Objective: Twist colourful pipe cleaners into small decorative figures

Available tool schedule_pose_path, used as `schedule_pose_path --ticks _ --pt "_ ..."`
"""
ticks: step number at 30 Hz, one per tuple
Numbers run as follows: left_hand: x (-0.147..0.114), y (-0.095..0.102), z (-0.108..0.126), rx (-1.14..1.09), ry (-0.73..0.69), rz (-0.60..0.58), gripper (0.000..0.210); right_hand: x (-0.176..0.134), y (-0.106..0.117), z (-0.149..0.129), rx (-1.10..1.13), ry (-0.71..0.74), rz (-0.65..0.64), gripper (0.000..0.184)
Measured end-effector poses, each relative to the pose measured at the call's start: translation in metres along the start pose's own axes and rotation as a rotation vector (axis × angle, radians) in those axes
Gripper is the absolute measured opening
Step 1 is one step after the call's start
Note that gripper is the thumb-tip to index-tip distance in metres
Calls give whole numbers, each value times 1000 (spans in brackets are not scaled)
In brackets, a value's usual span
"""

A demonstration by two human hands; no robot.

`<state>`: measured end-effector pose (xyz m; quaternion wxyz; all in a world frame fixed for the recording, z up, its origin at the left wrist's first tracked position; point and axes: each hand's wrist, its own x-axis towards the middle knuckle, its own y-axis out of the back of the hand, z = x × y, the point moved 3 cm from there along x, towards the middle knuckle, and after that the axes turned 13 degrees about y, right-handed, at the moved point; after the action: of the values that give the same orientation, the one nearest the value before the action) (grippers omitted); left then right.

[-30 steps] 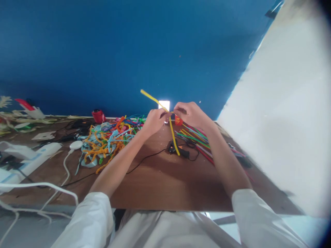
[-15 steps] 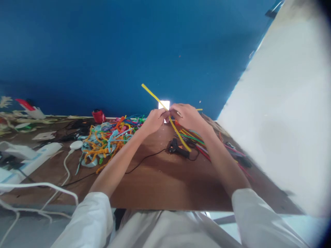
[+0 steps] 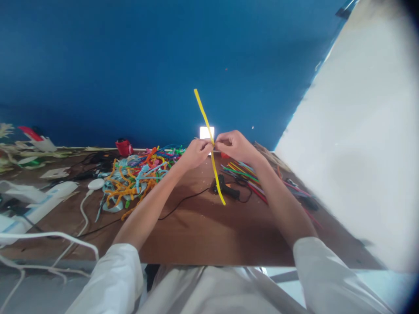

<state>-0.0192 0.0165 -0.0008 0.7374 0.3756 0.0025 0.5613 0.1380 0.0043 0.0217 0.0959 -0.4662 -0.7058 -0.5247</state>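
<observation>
A long yellow pipe cleaner (image 3: pixel 214 168) stands nearly upright between my hands, one end high against the blue wall and the other hanging over the table. My left hand (image 3: pixel 198 152) pinches it near its middle from the left. From the right, my right hand (image 3: pixel 236 146) closes thumb and fingers at the same spot. The fingertips of both hands almost meet there, so the exact grip point is partly hidden. Below the hands lies a black glue gun (image 3: pixel 225 188) on the wooden table (image 3: pixel 203 235), partly crossed by the yellow strip.
A tangled heap of coloured pipe cleaners (image 3: pixel 137 179) lies left, with straight ones (image 3: pixel 244 172) on the right. A bright white panel (image 3: pixel 203 132) stands behind my hands. Further left are a red container (image 3: pixel 124 147), a white power strip (image 3: pixel 49 200) and loose cables. A white wall borders the right.
The yellow pipe cleaner has turned from a slant to nearly upright; its top moved right and its lower end left. A yellow end sticking out behind my right hand no longer shows.
</observation>
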Motion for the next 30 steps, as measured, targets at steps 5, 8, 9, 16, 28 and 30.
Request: schedule_pose_path --ticks 5,8,9,16,28,30 --pt "-5 -9 7 -592 128 -86 25 2 -14 0 490 -43 261 16" --pt "-6 -14 14 -785 189 -78 29 5 -28 0 727 -99 429 18" --pt "-7 -14 16 -819 207 -56 31 6 -33 -2 795 -107 474 20" --pt "-7 -18 15 -949 255 87 43 7 -49 -8 939 -195 694 26" --pt "-3 -11 4 -821 224 63 42 8 -45 4 747 -151 601 22" --pt "-1 -9 0 -753 200 30 44 8 -41 7 701 -148 537 22"
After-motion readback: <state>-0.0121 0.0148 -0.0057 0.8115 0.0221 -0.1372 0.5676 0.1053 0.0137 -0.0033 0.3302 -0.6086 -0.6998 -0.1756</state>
